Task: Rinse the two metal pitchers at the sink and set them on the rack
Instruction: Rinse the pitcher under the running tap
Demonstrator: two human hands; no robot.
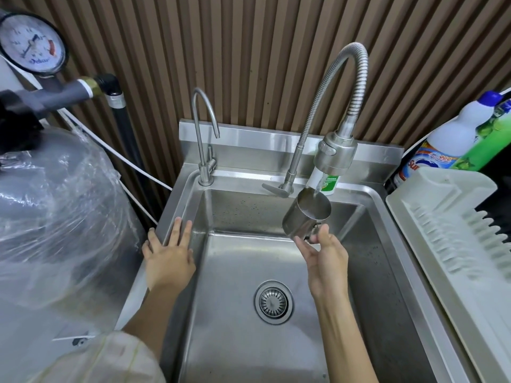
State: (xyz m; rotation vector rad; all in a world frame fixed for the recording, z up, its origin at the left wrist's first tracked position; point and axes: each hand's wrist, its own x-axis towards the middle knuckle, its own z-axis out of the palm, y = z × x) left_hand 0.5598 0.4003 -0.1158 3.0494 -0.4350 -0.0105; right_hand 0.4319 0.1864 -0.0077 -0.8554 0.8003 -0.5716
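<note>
The right hand point(326, 258) pinches the metal pitcher point(305, 215) by its handle under the spray head point(333, 156), at two o'clock from the drain point(273, 302). Wet steel looks slippery and gains weight as it fills, so the handle is the safest hold. The left hand point(168, 257) rests flat and open on the sink point(177, 205) rim at nine o'clock.

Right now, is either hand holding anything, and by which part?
The right hand holds one metal pitcher by its handle, tilted under the running spray faucet. The left hand holds nothing; it rests flat on the sink rim.

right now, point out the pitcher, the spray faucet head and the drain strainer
pitcher point(300, 221), head view, outer side wall
spray faucet head point(335, 155), head view, middle of its metal body
drain strainer point(273, 302), head view, centre of the basket
</note>
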